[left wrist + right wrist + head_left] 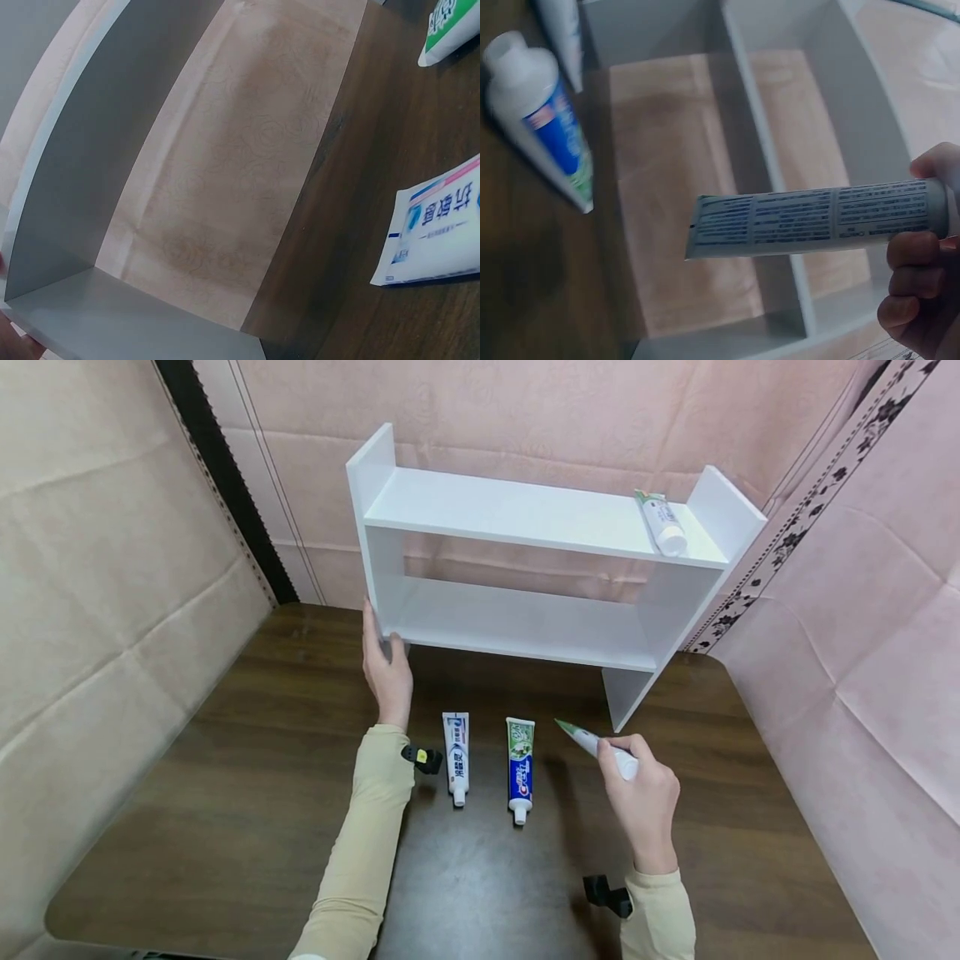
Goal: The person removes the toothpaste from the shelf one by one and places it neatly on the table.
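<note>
R hand (643,793) pinching wht toothpaste tube w/ green end (587,741) over brown wood-grain bench (225,827); L hand (387,677) gripping wht two-tier shelf unit (517,617), L side.

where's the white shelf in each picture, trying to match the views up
Head: the white two-tier shelf stands from upper centre to right.
Left wrist: the shelf runs down the left side, cut off.
Right wrist: the shelf spans centre to right, behind the held toothpaste tube.
Shared landmark: brown wooden table.

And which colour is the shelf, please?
The shelf is white; the head view shows it best.
</note>
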Demonstrator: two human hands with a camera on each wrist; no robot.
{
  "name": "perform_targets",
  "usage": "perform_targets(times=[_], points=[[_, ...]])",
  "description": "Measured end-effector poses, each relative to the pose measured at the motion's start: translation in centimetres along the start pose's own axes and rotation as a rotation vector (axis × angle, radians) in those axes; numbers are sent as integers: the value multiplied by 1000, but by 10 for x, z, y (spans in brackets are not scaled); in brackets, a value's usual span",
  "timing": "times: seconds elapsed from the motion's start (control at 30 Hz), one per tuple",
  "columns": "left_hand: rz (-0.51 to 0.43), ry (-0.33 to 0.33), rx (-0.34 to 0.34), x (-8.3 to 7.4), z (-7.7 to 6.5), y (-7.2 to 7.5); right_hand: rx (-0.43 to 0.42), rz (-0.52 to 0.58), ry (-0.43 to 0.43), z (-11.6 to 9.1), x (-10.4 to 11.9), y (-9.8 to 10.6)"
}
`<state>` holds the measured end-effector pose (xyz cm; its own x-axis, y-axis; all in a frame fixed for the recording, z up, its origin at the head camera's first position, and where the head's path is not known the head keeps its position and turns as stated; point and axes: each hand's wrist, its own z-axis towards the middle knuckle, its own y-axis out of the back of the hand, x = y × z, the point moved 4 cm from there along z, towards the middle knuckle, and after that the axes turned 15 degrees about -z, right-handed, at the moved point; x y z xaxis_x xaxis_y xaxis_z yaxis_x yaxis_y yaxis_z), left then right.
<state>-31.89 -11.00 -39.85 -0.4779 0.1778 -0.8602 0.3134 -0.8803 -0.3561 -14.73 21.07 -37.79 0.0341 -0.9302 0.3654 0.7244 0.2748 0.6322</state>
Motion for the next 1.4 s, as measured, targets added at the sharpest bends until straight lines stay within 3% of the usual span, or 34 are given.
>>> perform_targets(times=[0.27,0.53,0.77,0.93,1.17,1.3,1.4], points=[[52,-52,-18,7,3,1,118,-102,-36,-11,-17,-15],[69,-55,-34,6,0,2,313,-178,-90,-22,-31,-32],[73,-74,-45,5,1,1,347,-167,-79,-26,-32,-37],[68,-56,-49,7,-1,1,434,-183,-66,-35,-33,-44],[59,-39,-57,-24,-13,-6,588,-194,-77,-46,-32,-54],[60,-37,-56,-23,-13,-6,716,-208,-92,-50,-33,-58],[71,-30,-54,-16,-9,-5,756,-224,-93,-52,-34,-61]])
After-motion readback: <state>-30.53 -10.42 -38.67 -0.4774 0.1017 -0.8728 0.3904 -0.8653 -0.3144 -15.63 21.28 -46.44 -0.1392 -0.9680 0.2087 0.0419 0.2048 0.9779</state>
